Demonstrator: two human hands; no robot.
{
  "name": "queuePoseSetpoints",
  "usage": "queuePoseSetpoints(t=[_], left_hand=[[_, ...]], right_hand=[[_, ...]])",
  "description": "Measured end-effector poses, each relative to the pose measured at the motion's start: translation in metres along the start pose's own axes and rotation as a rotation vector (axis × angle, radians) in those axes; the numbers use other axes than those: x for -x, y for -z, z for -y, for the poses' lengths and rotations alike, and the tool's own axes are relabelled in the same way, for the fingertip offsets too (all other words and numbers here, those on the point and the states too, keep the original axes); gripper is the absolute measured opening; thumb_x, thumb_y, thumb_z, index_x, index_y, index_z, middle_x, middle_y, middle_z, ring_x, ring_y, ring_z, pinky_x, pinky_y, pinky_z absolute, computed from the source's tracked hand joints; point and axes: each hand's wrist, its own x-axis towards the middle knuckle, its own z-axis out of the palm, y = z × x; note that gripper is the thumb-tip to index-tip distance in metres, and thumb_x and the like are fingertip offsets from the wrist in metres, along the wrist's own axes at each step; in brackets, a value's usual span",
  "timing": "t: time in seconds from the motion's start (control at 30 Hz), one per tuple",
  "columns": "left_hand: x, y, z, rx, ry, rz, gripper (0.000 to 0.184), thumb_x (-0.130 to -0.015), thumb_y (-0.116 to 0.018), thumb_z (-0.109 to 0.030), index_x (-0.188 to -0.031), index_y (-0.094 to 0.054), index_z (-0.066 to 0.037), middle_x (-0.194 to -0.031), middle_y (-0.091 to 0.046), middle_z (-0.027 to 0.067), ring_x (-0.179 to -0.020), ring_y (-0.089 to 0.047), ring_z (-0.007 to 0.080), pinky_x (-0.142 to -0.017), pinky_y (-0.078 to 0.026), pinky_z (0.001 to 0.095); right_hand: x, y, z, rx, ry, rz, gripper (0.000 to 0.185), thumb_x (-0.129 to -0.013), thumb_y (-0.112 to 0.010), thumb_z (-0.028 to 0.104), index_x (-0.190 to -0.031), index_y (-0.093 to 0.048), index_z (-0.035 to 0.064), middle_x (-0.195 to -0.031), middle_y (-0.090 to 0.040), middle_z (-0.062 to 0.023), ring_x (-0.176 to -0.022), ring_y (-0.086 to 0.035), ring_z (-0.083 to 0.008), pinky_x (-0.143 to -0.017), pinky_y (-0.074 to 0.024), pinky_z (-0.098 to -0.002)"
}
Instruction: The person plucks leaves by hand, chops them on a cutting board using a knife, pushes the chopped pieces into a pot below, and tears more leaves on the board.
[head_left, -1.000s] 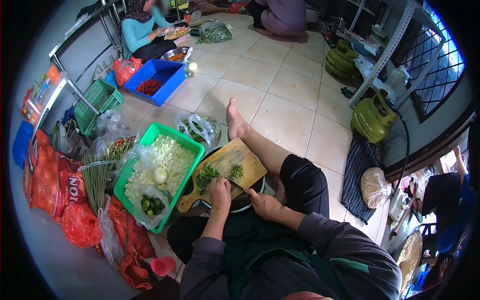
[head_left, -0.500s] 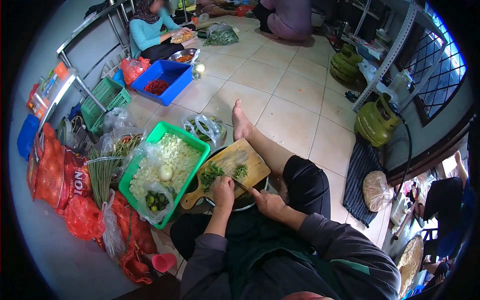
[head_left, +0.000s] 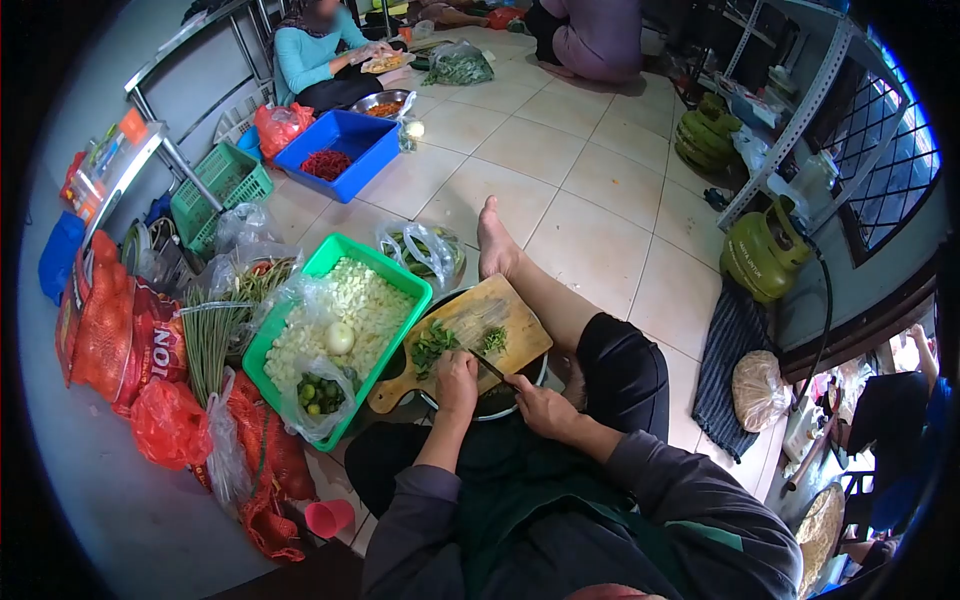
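Note:
A wooden cutting board [head_left: 522, 312] with a handle rests across a round pot [head_left: 496, 404] in front of me. My left hand [head_left: 457, 386] is closed, its fingertips pressing green leaves [head_left: 431, 347] onto the board. In my right hand [head_left: 545, 409] is the handle of a knife [head_left: 486, 364], whose dark blade lies beside my left fingertips. A small heap of finely cut greens [head_left: 494, 338] sits just beyond the blade. My left fingers partly cover the leaves under them.
Left of the board stands a green tray [head_left: 262, 362] of chopped pale pieces, with a bag of small green fruits [head_left: 321, 393]. Beyond are a blue bin [head_left: 348, 182] holding red chillies and a seated person [head_left: 305, 62]. Gas cylinders [head_left: 762, 250] stand right.
The whole view has shifted slightly, so most things appear a little further right. Both hands stay at the board, still holding the leaves and the knife.

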Motion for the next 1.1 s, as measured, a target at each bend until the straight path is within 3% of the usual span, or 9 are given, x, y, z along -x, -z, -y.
queuePoseSetpoints(t=[0.23, 0.4, 0.53, 0.83, 1.03, 1.1], left_hand=[[-0.001, -0.001, 0.001, 0.018, -0.045, -0.023, 0.008, -0.080, -0.065, -0.004, -0.077, -0.058, -0.002, -0.076, -0.055, 0.0178, -0.074, -0.056, 0.0401, -0.066, -0.045, 0.0481], [-0.001, 0.000, 0.005, -0.018, -0.026, 0.030, 0.006, -0.083, -0.062, -0.009, -0.080, -0.059, -0.006, -0.083, -0.057, 0.0178, -0.082, -0.057, 0.0392, -0.071, -0.047, 0.0471], [0.001, -0.002, 0.004, 0.000, -0.033, 0.016, 0.006, -0.083, -0.063, -0.009, -0.080, -0.059, -0.006, -0.084, -0.056, 0.0172, -0.082, -0.057, 0.0385, -0.071, -0.047, 0.0465], [0.001, 0.004, 0.000, 0.035, -0.030, -0.005, 0.007, -0.081, -0.067, -0.006, -0.086, -0.064, -0.003, -0.084, -0.058, 0.0163, -0.081, -0.059, 0.0367, -0.071, -0.048, 0.0433], [0.002, 0.004, -0.002, 0.031, -0.008, 0.003, 0.007, -0.080, -0.067, -0.005, -0.086, -0.065, -0.002, -0.083, -0.060, 0.0169, -0.080, -0.060, 0.0370, -0.071, -0.049, 0.0433], [0.001, 0.006, -0.003, 0.044, -0.011, 0.011, 0.007, -0.079, -0.067, -0.005, -0.086, -0.065, -0.002, -0.083, -0.060, 0.0168, -0.080, -0.060, 0.0370, -0.071, -0.049, 0.0434]], right_hand=[[-0.020, -0.029, -0.015, 0.076, 0.065, -0.109, 0.036, -0.093, -0.047, 0.012, -0.129, -0.044, 0.0111, -0.083, -0.064, -0.0225, -0.075, -0.064, -0.0401, -0.066, -0.0508, -0.0491], [0.006, -0.024, -0.022, 0.091, 0.094, -0.127, 0.042, -0.091, -0.048, 0.009, -0.132, -0.043, 0.0112, -0.085, -0.064, -0.0228, -0.076, -0.065, -0.0378, -0.065, -0.0515, -0.0467], [0.009, -0.005, -0.010, 0.133, 0.032, -0.057, 0.041, -0.092, -0.052, 0.011, -0.132, -0.042, 0.0102, -0.077, -0.064, -0.0184, -0.070, -0.066, -0.0340, -0.061, -0.0517, -0.0426], [-0.004, -0.012, -0.008, 0.037, 0.156, -0.179, 0.041, -0.091, -0.052, 0.007, -0.131, -0.041, 0.0064, -0.078, -0.063, -0.0220, -0.074, -0.065, -0.0359, -0.062, -0.0513, -0.0429], [0.000, -0.007, 0.001, -0.042, 0.018, -0.035, 0.039, -0.093, -0.048, 0.008, -0.132, -0.040, 0.0068, -0.081, -0.064, -0.0273, -0.077, -0.065, -0.0420, -0.069, -0.0511, -0.0500], [0.001, -0.007, 0.003, 0.017, 0.031, -0.048, 0.040, -0.093, -0.050, 0.009, -0.131, -0.040, 0.0067, -0.079, -0.063, -0.0245, -0.074, -0.065, -0.0388, -0.065, -0.0517, -0.0464]])
